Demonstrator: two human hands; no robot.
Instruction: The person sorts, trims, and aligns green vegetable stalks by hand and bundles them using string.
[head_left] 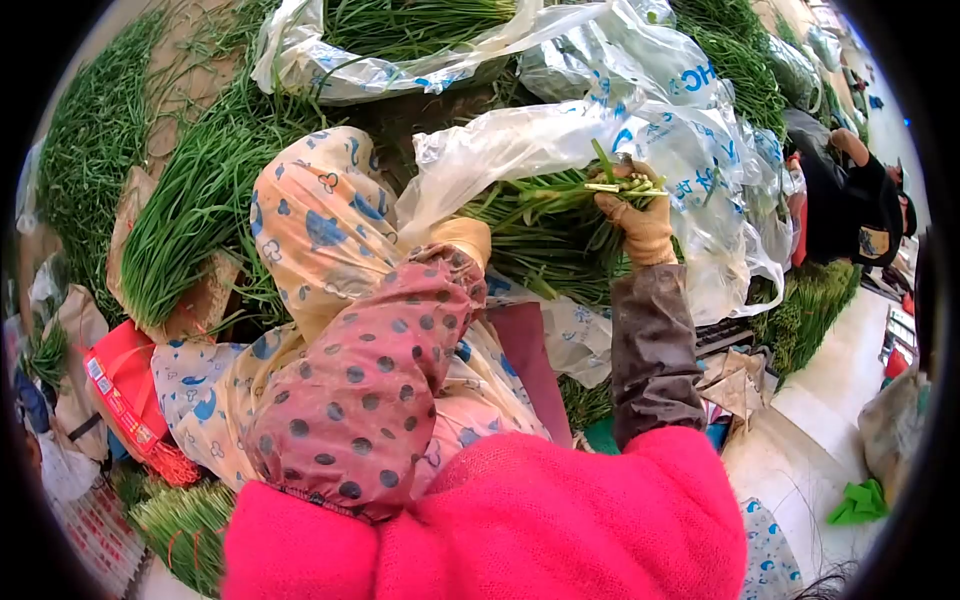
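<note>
My right hand [645, 222], in a tan glove, is closed round the cut pale ends of a bunch of green stalks [540, 215]. The stalks lie partly inside an open clear plastic bag [500, 150] with blue print. My left hand [462, 240], also gloved, is at the bag's near left edge, beside the stalks' leafy side. Its fingers are mostly hidden by the glove's back and the plastic, so what it holds does not show.
Loose green stalks [215, 200] are heaped at the left. Another filled plastic bag [400, 75] lies ahead. A red packet [130, 390] is at the lower left. A person in black [860, 205] is at the right, near a green bundle [815, 310].
</note>
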